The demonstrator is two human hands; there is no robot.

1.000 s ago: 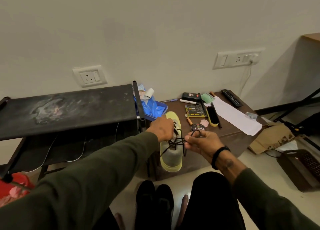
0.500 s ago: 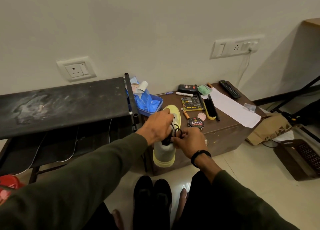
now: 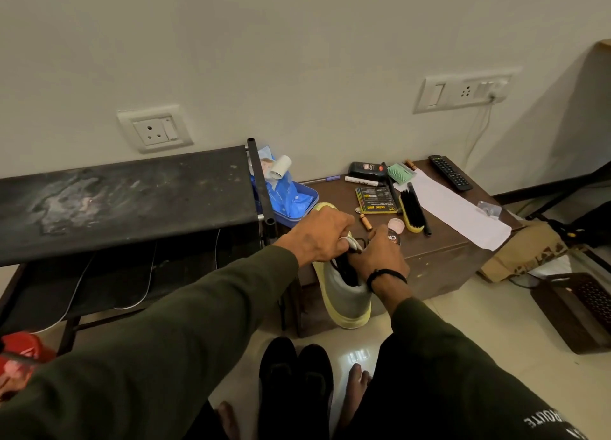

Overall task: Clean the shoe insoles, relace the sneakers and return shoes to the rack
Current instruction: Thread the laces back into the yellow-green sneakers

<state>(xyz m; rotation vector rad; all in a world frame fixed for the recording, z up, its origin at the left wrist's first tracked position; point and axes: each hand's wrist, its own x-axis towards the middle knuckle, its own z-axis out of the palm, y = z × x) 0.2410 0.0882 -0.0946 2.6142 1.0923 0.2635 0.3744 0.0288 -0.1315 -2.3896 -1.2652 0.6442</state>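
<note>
Here I am gripping the light, soft sneaker (image 3: 347, 294) with my left hand (image 3: 319, 231); my right hand (image 3: 380, 257), just beside, is pinching its limp black lace (image 3: 358, 241).

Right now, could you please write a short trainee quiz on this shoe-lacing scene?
1. True or false: both hands are on the sneaker.
2. What stands on the floor by the person's feet? A) black shoes B) a bucket C) a broom
3. Name the bristled tool on the wooden chest.

Key: 1 true; the left hand and right hand meet at its laces. 2 A. 3 shoe brush.
</note>
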